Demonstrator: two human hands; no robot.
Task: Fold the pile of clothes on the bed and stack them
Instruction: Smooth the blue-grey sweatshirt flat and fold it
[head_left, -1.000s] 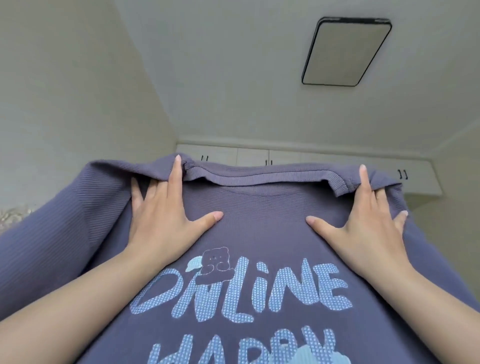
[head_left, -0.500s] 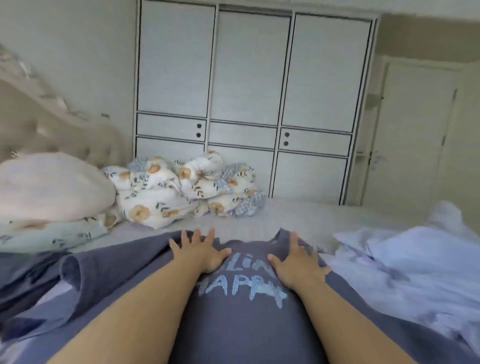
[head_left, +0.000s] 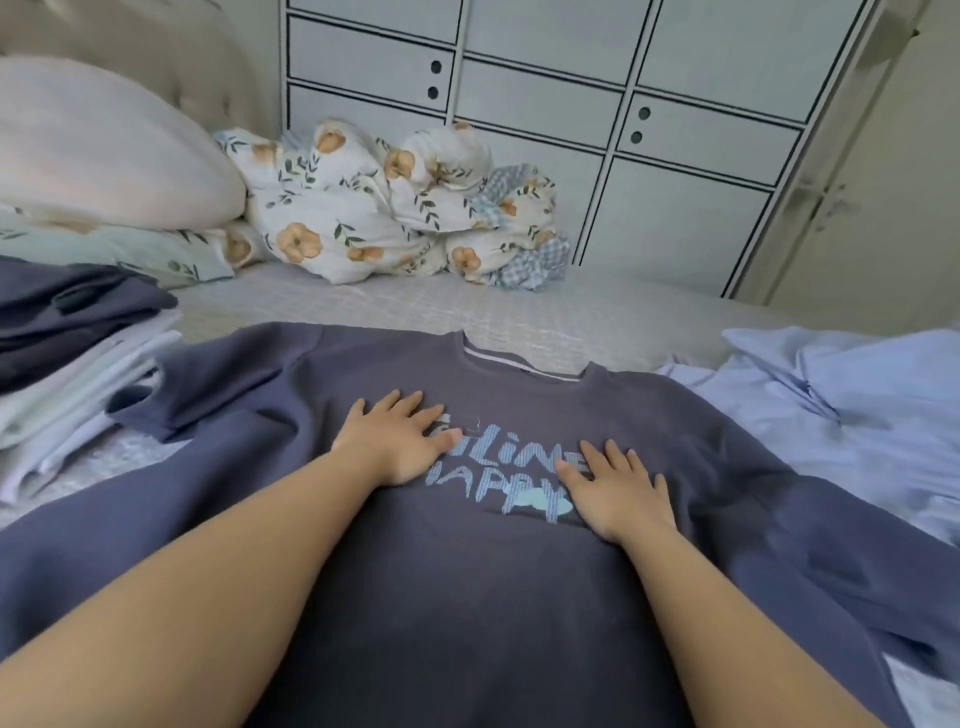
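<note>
A slate-blue T-shirt (head_left: 519, 597) with light blue lettering lies spread face up on the bed, collar pointing away from me. My left hand (head_left: 397, 439) rests flat on its chest, fingers straight, just left of the lettering. My right hand (head_left: 618, 488) lies flat on the print's right end. A stack of folded clothes (head_left: 67, 364), dark pieces on top of white ones, sits at the left. A loose pile of pale blue clothes (head_left: 841, 415) lies at the right.
The grey quilted bed cover (head_left: 467, 306) stretches beyond the shirt. A bunched floral duvet (head_left: 395, 208) and a large pale pillow (head_left: 104, 150) sit at the head of the bed. White wardrobe doors (head_left: 597, 114) stand behind.
The shirt was held up by its collar in front of me; now it lies flat on the bed. Both hands let go of the collar and came down flat on its chest.
</note>
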